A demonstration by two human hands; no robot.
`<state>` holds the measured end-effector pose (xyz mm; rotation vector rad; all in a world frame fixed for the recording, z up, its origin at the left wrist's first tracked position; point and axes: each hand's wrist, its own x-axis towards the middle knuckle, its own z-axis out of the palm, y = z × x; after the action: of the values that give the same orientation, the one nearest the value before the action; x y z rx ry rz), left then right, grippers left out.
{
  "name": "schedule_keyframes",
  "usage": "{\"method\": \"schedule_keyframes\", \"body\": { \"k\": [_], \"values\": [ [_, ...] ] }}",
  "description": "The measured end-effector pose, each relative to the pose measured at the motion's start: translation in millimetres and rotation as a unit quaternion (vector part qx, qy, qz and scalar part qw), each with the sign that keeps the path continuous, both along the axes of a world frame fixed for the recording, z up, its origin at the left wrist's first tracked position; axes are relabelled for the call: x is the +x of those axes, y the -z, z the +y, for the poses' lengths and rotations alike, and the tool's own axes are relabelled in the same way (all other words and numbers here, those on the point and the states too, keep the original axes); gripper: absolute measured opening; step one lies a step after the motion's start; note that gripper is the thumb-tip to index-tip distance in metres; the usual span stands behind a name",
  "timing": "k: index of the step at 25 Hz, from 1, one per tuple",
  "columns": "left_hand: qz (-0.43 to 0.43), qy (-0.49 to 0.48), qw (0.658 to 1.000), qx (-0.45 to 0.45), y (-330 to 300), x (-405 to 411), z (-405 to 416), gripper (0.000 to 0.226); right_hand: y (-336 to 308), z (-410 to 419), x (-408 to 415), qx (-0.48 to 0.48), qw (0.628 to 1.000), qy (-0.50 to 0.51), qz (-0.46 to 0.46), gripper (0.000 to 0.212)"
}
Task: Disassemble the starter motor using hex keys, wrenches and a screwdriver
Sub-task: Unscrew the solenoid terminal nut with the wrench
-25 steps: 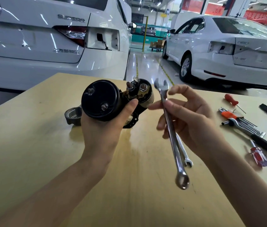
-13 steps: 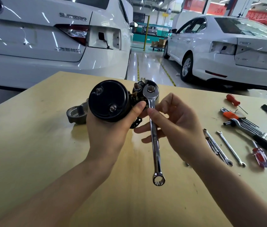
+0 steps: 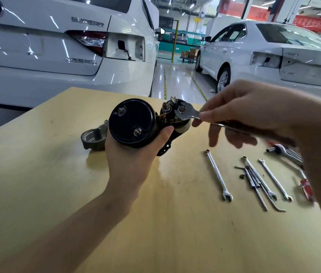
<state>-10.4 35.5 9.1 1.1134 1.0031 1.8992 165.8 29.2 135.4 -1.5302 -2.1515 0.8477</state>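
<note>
My left hand (image 3: 130,156) grips the black starter motor (image 3: 133,123) from below, its round end cap with two bolts facing me and its grey nose housing pointing away to the left. My right hand (image 3: 254,115) holds a silver combination wrench (image 3: 190,114). The wrench's open jaw sits around a nut (image 3: 181,109) on the solenoid terminal at the motor's right side. Its handle runs right, mostly hidden under my fingers.
On the yellow wooden table (image 3: 175,233) right of the motor lie a long wrench (image 3: 217,175), further wrenches and hex keys (image 3: 258,180), a small loose nut (image 3: 241,176) and a red screwdriver (image 3: 306,188). Two white cars stand beyond the table's far edge.
The wrench went from held free beside the motor to seated on the terminal nut, then swung from hanging down to pointing right. My right hand rose and moved right.
</note>
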Motion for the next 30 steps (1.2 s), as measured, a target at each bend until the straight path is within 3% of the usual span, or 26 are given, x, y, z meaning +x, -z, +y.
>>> {"method": "schedule_keyframes", "body": {
  "k": [3,5,6,8,9,11,13,14,19,23,30],
  "values": [
    [0.011,-0.005,1.0,0.003,0,2,-2,0.074,-29,22,5,-0.051,0.993,-0.009,-0.109,0.02],
    [0.02,0.002,1.0,0.006,1,3,-3,0.076,-29,28,13,-0.07,0.99,-0.049,-0.111,0.017],
    [0.02,0.007,1.0,0.007,1,3,-3,0.075,-24,28,19,-0.067,0.993,-0.08,-0.061,0.018],
    [0.017,0.007,1.0,0.004,2,3,-2,0.073,-6,26,30,-0.051,0.978,-0.115,0.166,0.023],
    [0.015,0.003,1.0,0.001,1,3,-2,0.072,5,22,31,-0.051,0.944,-0.106,0.308,0.022],
    [0.013,-0.003,1.0,0.0,1,2,-1,0.071,28,17,25,-0.053,0.837,-0.045,0.543,0.021],
    [0.017,-0.005,1.0,0.002,1,1,-1,0.07,50,15,12,-0.041,0.726,0.053,0.684,0.043],
    [0.02,-0.002,1.0,0.001,1,1,-1,0.07,57,14,6,-0.021,0.693,0.099,0.714,0.049],
    [0.029,-0.002,1.0,0.007,0,1,-1,0.069,79,3,-3,0.097,0.697,0.26,0.661,0.05],
    [0.021,-0.006,1.0,0.003,1,1,-1,0.065,81,-6,-2,0.154,0.681,0.237,0.675,0.045],
    [0.017,-0.001,1.0,-0.001,2,1,-2,0.067,84,-9,-11,0.14,0.695,0.184,0.681,0.042]
  ]
}}
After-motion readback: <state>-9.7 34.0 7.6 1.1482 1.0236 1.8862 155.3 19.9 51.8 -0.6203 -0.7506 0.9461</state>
